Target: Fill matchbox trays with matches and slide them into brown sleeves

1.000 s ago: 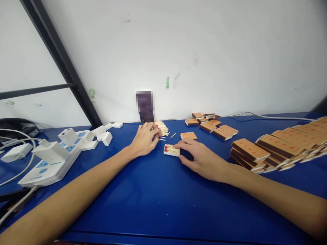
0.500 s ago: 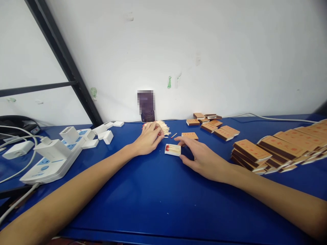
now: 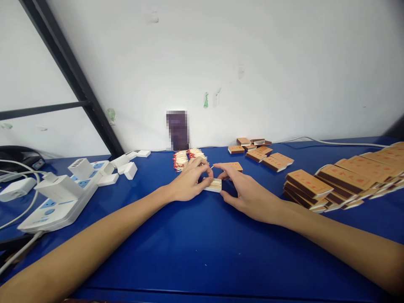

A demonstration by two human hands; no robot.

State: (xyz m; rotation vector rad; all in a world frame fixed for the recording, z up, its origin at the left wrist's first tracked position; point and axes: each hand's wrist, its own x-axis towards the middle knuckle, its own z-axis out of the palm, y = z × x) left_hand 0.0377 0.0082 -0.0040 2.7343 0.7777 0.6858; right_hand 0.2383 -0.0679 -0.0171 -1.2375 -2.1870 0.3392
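My left hand (image 3: 191, 181) is over the left end of a small white matchbox tray (image 3: 214, 190), fingers curled and thumb close to the index finger. Whatever they hold is hidden. Pale matchsticks (image 3: 216, 183) lie lengthwise in the tray, their heads covered by that hand. At the tray's right end is my right hand (image 3: 238, 185), its thumb by the near corner and its index finger arched above the far side, with a gap between them. Red-tipped matches lie in two heaps behind my left hand, a left heap (image 3: 180, 160) and a right heap (image 3: 196, 153).
A closed matchbox (image 3: 232, 166) lies behind my right hand, and more matchboxes (image 3: 279, 162) are scattered farther back. Stacked matchboxes (image 3: 347, 176) fill the right side. A power strip (image 3: 67, 206) with chargers and white blocks (image 3: 107, 180) stand on the left. A phone (image 3: 178, 130) leans on the wall.
My left hand has come from the match heap towards me and to the right, onto the tray. My right hand stays at the tray's right end. The view has shifted slightly.
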